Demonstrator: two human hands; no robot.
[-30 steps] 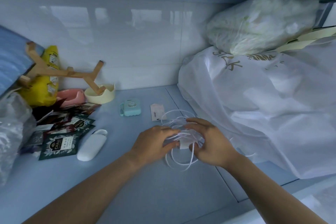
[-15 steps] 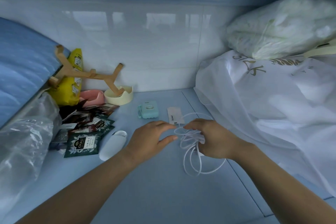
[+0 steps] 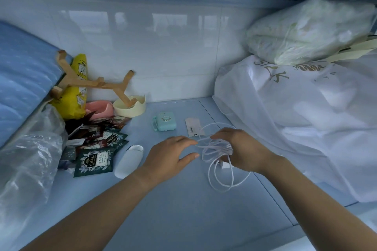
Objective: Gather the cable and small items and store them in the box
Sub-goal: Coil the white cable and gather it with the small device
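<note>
White cable bunched in loops, gripped by right hand, lower loops resting on blue shelf. Left hand just left, fingers spread, holding nothing. Farther back: small mint case, paper slip. Left: white oval case, tea packets.

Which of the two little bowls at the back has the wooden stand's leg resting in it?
The cream bowl, the one nearer the mint green case. The pink bowl beside it holds no leg.
</note>
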